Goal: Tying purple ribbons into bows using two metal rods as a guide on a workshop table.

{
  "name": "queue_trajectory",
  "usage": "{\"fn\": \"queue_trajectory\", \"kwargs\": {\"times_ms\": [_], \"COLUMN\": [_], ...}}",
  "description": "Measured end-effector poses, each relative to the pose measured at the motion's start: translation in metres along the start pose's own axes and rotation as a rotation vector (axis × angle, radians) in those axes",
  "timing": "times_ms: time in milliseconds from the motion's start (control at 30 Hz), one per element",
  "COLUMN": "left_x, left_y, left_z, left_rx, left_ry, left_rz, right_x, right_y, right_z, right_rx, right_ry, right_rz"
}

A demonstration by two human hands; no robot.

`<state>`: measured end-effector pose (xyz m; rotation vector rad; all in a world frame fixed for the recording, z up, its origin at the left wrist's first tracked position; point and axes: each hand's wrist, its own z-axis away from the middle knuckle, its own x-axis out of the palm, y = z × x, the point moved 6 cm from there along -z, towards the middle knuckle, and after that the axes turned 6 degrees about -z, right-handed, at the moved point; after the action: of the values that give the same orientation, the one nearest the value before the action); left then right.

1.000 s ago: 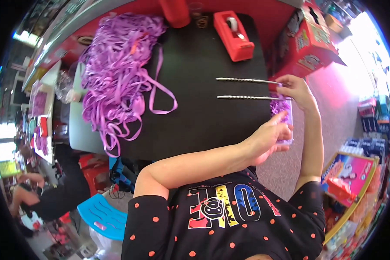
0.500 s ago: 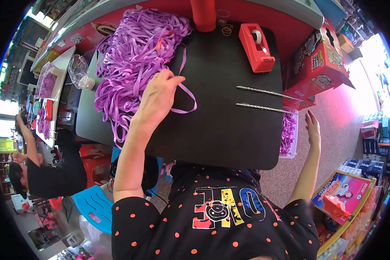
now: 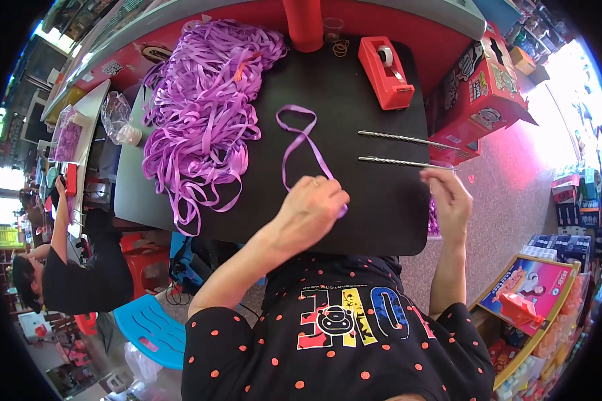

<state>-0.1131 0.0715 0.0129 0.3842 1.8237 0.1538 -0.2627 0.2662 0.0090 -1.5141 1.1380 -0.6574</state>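
Note:
My left hand (image 3: 312,208) is closed on a length of purple ribbon (image 3: 302,137), low over the middle of the black table. The strip trails up from my fingers and loops on the tabletop; a bit of it shows below my hand. A big tangled heap of purple ribbon (image 3: 207,100) covers the table's left side. At the right edge my right hand (image 3: 450,200) has its fingers curled together; anything in them is too small to make out. Just above it two twisted metal rods, an upper one (image 3: 401,138) and a lower one (image 3: 398,161), stick out past the edge.
A red tape dispenser (image 3: 386,73) stands at the back right of the table (image 3: 368,227), near rubber bands (image 3: 341,48). Beside the table are a red box (image 3: 478,93) and a partly hidden bin of purple pieces (image 3: 434,219). Another person (image 3: 80,267) sits at the left.
My left hand has moved from the heap toward me and to the right, drawing a ribbon strip away. My right hand has come in from the right to the table edge, its fingers now curled.

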Motion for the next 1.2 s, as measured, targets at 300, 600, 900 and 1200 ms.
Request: {"fn": "queue_trajectory", "kwargs": {"times_ms": [300, 600, 900, 1200], "left_x": [-0.042, -0.077, -0.064, -0.021], "left_y": [0.009, -0.019, -0.024, 0.092], "left_z": [0.021, 0.051, -0.006, -0.116], "left_rx": [-0.218, -0.409, -0.325, -0.102], "left_ry": [0.121, 0.457, 0.235, -0.583], "left_rz": [0.081, 0.066, 0.842, 1.134], "right_x": [0.141, 0.231, 0.122, -0.061], "right_y": [-0.051, -0.012, -0.065, -0.082], "right_z": [-0.041, -0.052, -0.025, -0.005], "right_rx": [-0.29, -0.586, 0.336, 0.401], "right_ry": [-0.617, -0.696, -0.885, -0.552], "right_rz": [0.227, 0.512, -0.276, -0.117]}}
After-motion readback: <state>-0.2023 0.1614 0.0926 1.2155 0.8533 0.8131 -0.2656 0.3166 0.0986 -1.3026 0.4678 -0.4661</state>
